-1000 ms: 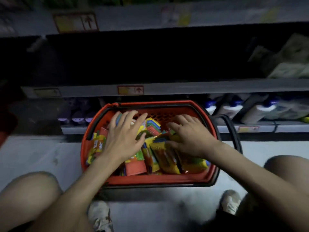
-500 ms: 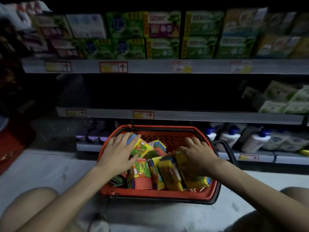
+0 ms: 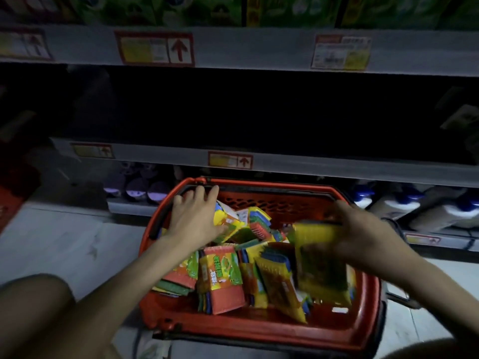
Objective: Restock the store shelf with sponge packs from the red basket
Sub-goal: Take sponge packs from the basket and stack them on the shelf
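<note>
The red basket [image 3: 259,330] stands on the floor in front of me, filled with several bright sponge packs [image 3: 223,275]. My right hand [image 3: 368,234] grips a yellow sponge pack [image 3: 321,263] by its top edge and holds it lifted above the pile; it is blurred by motion. My left hand [image 3: 194,218] lies on a yellow-green sponge pack [image 3: 230,224] at the basket's far left, thumb against its side and fingers spread over the top. Behind the basket the middle shelf [image 3: 285,112] is a dark opening; I cannot make out what is in it.
The shelf rail [image 3: 337,169] with price tags runs just above the basket's far rim. White bottles with blue caps [image 3: 394,206] and purple items [image 3: 137,185] fill the bottom shelf. Green boxes [image 3: 166,9] line the top shelf. My knees flank the basket.
My right hand has taken hold of a yellow pack and raised it out of the pile. My left hand slid toward the basket's far left corner. The view has moved closer to the shelf.
</note>
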The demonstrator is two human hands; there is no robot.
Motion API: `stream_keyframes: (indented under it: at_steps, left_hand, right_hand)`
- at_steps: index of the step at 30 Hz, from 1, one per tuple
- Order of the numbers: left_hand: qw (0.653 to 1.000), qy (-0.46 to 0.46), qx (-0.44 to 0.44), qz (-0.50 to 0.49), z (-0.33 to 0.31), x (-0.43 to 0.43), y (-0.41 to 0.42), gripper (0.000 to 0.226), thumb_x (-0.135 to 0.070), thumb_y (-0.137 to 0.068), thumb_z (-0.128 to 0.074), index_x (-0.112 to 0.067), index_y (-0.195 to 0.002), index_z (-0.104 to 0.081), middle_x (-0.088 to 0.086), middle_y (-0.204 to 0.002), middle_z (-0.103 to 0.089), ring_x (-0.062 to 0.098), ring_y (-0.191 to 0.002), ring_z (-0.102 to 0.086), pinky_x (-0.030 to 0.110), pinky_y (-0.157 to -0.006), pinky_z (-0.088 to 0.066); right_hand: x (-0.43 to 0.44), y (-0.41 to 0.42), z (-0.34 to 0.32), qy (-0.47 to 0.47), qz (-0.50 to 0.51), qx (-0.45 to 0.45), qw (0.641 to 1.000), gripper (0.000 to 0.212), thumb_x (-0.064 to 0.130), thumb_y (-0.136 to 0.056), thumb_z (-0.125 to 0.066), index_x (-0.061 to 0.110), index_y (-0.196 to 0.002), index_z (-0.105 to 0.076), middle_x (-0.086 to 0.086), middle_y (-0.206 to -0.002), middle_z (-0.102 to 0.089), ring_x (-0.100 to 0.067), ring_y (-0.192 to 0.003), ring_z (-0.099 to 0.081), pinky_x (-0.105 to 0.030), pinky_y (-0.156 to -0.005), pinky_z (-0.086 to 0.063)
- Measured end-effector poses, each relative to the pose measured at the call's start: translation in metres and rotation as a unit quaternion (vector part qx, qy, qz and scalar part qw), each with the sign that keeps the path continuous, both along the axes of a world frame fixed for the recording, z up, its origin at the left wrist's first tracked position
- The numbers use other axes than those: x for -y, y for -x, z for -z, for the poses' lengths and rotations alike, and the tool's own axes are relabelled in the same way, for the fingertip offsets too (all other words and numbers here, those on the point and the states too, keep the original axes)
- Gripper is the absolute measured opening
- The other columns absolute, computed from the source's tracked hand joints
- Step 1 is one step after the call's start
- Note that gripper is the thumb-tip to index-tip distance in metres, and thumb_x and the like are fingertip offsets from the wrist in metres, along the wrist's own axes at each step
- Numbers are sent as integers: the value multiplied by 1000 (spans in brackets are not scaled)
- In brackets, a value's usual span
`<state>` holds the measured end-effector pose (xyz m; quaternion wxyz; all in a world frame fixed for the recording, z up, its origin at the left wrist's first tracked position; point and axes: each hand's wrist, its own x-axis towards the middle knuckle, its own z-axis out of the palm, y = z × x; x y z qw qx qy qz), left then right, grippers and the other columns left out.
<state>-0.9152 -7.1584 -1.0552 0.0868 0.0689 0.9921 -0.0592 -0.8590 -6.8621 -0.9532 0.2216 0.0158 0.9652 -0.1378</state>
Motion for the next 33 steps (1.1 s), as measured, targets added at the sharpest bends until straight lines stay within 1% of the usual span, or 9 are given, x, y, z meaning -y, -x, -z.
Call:
stream_keyframes:
  at_steps: [2,6,14,19,21,26,29,31,33]
  left_hand:
    - [999,-18,32,-5,-8,-9,8,108,-72,-78,-70,-16,-158,-23,12,-149,-38,34,-134,-47,45,-107,-40]
    - [990,-122,46,-50,-36,-6,8,95,-66,-74,-77,-16,-147,-41,9,-139,-40,35,-121,-57,44,-94,-52]
    - [923,-349,-17,-162,-83,19,-21,80,-57,-74,-84,-17,-138,-57,2,-118,-42,22,-105,-55,36,-92,-49]
    - [878,-444,-8,-182,-90,32,-60,70,-66,-73,-80,-21,-124,-67,6,-121,-58,20,-104,-65,31,-86,-48]
    - [855,-475,15,-207,-98,37,-67,69,-70,-72,-77,-20,-119,-69,7,-117,-69,19,-101,-69,31,-83,-50]
    - [827,-516,22,-223,-124,49,-58,40,-47,-94,-69,-12,-114,-69,1,-105,-74,11,-91,-68,27,-75,-49]
    - [804,-550,34,-225,-109,59,-56,46,-53,-91,-71,-14,-116,-70,0,-104,-78,15,-96,-73,27,-84,-53]
    - [765,-594,42,-246,-93,61,-56,46,-54,-88,-73,-14,-112,-73,1,-99,-80,21,-97,-75,29,-82,-56]
    - [718,-638,59,-273,-86,56,-54,39,-50,-90,-72,-14,-105,-76,2,-95,-81,22,-95,-76,30,-80,-56]
  right_hand:
    - [-4,16,2,40,18,-28,999,87,81,-56,-76,30,-124,-55,2,-112,-66,-20,-98,-64,-35,-82,-54]
    - [-8,26,2,111,61,-45,991,68,69,-66,-82,24,-114,-65,1,-102,-72,-15,-86,-67,-29,-67,-50]
    - [10,7,2,252,116,-72,958,60,67,-70,-80,21,-106,-70,2,-95,-77,-19,-85,-74,-45,-86,-61]
    - [46,-15,7,232,67,-82,967,84,90,-53,-69,21,-101,-68,3,-88,-76,-18,-77,-74,-46,-73,-63]
    - [48,-17,12,237,68,-68,967,75,83,-59,-74,20,-98,-68,0,-83,-76,-19,-67,-75,-47,-65,-63]
    - [62,-11,28,160,18,-99,982,56,72,-76,-73,18,-89,-70,1,-74,-72,-17,-64,-68,-39,-61,-55]
    - [77,-2,43,135,-17,-87,987,48,70,-82,-69,22,-86,-64,5,-70,-69,-13,-60,-67,-34,-56,-51]
    - [86,3,57,111,-52,-89,988,46,70,-85,-64,24,-86,-62,2,-76,-70,-19,-68,-68,-38,-62,-52]
    - [90,6,69,109,-76,-112,985,45,67,-88,-62,24,-102,-68,-1,-95,-70,-24,-87,-67,-39,-72,-52]
